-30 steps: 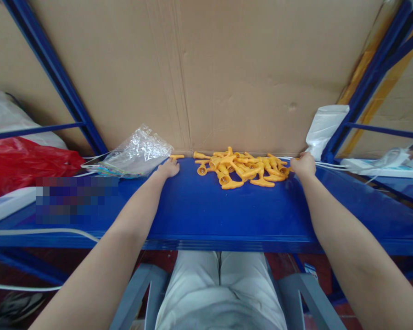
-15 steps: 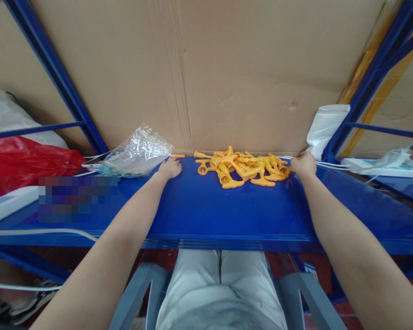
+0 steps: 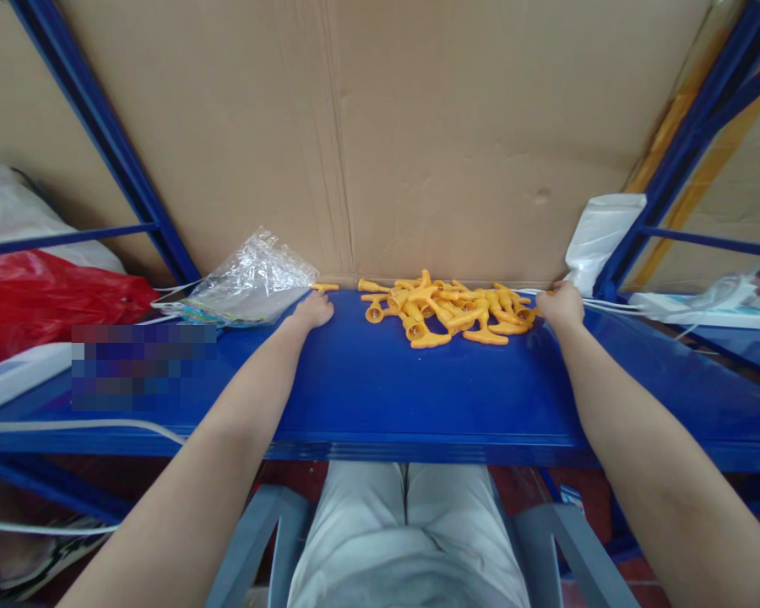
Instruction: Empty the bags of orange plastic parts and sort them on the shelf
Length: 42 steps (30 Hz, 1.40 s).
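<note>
Several yellow plastic T-shaped handles (image 3: 443,308), some with a hollow round end, lie in a loose heap against the cardboard at the back of the blue table. To the left of the heap, my left hand (image 3: 315,310) rests on the tabletop with its fingers curled. The crossbar of a single yellow T-shaped handle (image 3: 324,287) sticks out beyond those fingers; the hand covers the rest. At the heap's right end is my right hand (image 3: 562,306), closed, its fingertips by the outermost handles. What is inside it is mostly hidden.
A clear plastic bag (image 3: 257,283) lies left of my left hand. White padded wrap (image 3: 601,241), cables and a white power strip (image 3: 709,308) are at the right. Red bag (image 3: 57,300) stands far left. Cardboard (image 3: 449,143) and blue posts (image 3: 95,127) enclose the back.
</note>
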Motion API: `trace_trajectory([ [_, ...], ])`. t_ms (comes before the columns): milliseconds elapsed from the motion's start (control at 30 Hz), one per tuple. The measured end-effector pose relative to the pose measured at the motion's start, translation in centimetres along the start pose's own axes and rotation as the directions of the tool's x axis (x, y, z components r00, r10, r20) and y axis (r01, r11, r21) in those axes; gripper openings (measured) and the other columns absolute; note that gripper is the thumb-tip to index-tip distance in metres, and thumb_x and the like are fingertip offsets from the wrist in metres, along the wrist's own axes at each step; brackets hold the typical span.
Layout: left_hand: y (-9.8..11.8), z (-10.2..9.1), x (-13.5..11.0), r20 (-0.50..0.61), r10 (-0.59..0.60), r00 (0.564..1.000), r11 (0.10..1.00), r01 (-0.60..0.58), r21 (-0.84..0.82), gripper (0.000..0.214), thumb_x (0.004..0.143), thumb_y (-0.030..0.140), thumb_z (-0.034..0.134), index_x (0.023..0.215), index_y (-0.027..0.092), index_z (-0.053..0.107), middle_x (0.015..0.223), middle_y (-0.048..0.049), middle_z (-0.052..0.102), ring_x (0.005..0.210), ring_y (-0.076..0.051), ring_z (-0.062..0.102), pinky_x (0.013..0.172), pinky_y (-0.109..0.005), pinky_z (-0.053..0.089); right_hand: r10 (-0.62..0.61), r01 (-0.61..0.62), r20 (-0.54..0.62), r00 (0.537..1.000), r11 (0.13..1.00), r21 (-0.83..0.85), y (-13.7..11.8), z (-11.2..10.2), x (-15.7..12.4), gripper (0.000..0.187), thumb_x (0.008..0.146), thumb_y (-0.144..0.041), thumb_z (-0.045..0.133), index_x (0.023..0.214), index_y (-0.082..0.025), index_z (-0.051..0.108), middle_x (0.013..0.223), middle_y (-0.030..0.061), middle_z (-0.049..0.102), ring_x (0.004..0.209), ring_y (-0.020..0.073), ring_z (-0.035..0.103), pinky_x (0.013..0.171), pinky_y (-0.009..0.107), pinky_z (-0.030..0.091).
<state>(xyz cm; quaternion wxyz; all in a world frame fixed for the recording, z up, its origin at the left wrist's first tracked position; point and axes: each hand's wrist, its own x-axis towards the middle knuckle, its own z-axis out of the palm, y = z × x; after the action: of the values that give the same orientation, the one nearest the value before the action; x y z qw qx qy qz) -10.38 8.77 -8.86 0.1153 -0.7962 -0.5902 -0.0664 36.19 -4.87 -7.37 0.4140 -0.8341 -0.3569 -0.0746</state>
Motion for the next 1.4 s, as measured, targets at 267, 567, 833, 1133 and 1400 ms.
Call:
trace_trajectory([
  [267,1.4,-1.5,-1.7,0.095,-0.166,0.982,0.986,0.166,0.010,0.058,0.097,0.026,0.026,0.145,0.016,0.057,0.164,-0.0099,0.039,0.154,-0.033,0.029,0.118,-0.056,0.035,0.005,-0.004,-0.013,1.000,0.999,0.035,-0.2,-0.1,-0.1,0.040,0.077,-0.017,0.064,0.117,-0.014,0.063,0.119,0.0219,0.066,0.118,0.0366,0.063,0.098,0.051,0.051],
  [567,2.3,-2.1,-2.4,0.149,-0.173,0.974,0.984,0.176,-0.013,0.062,0.098,0.025,0.020,0.149,0.011,0.052,0.166,-0.0125,0.035,0.155,-0.032,0.027,0.122,-0.057,0.030,-0.001,0.001,-0.002,1.000,1.000,-0.008,-0.2,-0.1,-0.2,0.041,0.079,-0.018,0.062,0.120,-0.013,0.062,0.118,0.0213,0.066,0.118,0.0347,0.063,0.097,0.047,0.051],
  [833,1.4,-2.1,-2.5,0.099,-0.246,0.964,0.964,0.255,-0.079,0.061,0.096,0.025,0.023,0.147,0.018,0.056,0.165,-0.0106,0.036,0.151,-0.040,0.034,0.115,-0.069,0.033,0.018,-0.018,0.003,1.000,1.000,0.020,-0.6,-0.4,-0.6,0.043,0.079,-0.016,0.063,0.123,-0.013,0.063,0.124,0.0206,0.066,0.122,0.0344,0.062,0.101,0.049,0.050],
  [1133,1.2,-2.3,-2.4,0.135,-0.216,0.967,0.975,0.221,-0.023,0.061,0.094,0.025,0.026,0.145,0.011,0.056,0.164,-0.0127,0.039,0.143,-0.036,0.045,0.116,-0.053,0.041,0.022,-0.022,0.013,1.000,1.000,0.020,-0.8,-0.8,-0.8,0.043,0.079,-0.016,0.063,0.122,-0.012,0.063,0.124,0.0214,0.066,0.122,0.0344,0.063,0.102,0.049,0.051],
  [1400,1.3,-2.3,-2.2,0.139,-0.239,0.961,0.963,0.253,-0.097,0.067,0.093,0.027,0.027,0.157,0.014,0.040,0.167,-0.0103,0.033,0.149,-0.035,0.039,0.120,-0.054,0.034,-0.020,0.021,-0.029,0.999,0.999,0.027,-0.3,-0.3,-0.4,0.040,0.077,-0.019,0.061,0.116,-0.014,0.062,0.119,0.0204,0.064,0.117,0.0354,0.061,0.098,0.051,0.050],
])
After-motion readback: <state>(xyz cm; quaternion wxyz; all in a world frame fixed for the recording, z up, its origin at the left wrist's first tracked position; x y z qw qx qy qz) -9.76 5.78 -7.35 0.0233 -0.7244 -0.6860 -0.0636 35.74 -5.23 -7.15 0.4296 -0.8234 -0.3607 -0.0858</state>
